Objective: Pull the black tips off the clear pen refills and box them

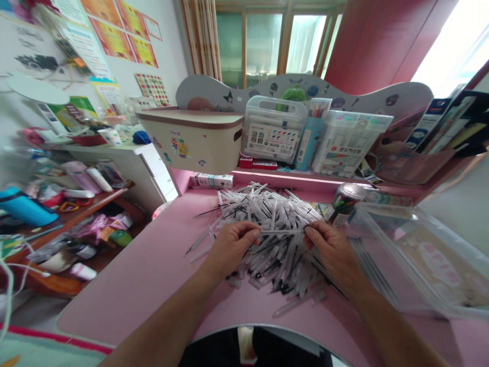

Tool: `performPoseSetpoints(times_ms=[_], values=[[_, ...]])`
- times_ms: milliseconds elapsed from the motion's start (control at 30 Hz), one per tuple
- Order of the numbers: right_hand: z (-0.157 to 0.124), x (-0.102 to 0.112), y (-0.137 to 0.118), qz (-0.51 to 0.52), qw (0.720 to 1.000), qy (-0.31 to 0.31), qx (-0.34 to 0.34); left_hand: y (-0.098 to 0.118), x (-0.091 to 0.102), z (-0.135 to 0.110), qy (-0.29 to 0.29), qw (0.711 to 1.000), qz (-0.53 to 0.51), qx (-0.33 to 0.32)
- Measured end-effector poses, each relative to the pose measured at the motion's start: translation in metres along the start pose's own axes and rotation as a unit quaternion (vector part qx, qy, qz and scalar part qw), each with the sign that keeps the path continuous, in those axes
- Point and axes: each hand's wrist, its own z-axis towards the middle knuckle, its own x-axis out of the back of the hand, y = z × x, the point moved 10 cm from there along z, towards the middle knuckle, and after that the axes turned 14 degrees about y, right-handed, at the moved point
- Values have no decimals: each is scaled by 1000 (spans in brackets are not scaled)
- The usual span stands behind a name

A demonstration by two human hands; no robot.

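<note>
A big heap of clear plastic pens with black refills covers the middle of the pink desk. My left hand and my right hand both pinch the ends of one clear pen, held level just above the heap. The left fingers close on its left end, the right fingers on its right end. Both forearms reach in from the bottom edge.
A clear plastic box lies at the right, a metal can beside it. On the shelf behind stand a cream storage bin, marker cases and a small carton. Cluttered shelves fill the left.
</note>
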Motion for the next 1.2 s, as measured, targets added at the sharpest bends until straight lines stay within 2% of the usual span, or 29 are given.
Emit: performPoseSetpoints(times_ms=[100,267,500,733,900,1067,1200], values=[[-2,-1,7,-24,1000,-8,-13,1,-2,-1,-6,1000,6,-4],[-5,-4,17,27,998,-22,-49,-4,1,1,5,1000,14,2],[-1,-1,-9,-32,997,-4,74,-3,-2,1,-4,1000,11,-9],[-6,-8,18,39,997,-44,-42,-4,1,0,10,1000,17,2],[-3,-5,1,-8,998,-25,49,-2,0,1,8,1000,7,2],[-4,-3,6,22,1000,-19,5,-5,0,1,11,1000,-3,11],[-5,-3,2,9,999,-23,27,-8,0,1,10,1000,-13,10]])
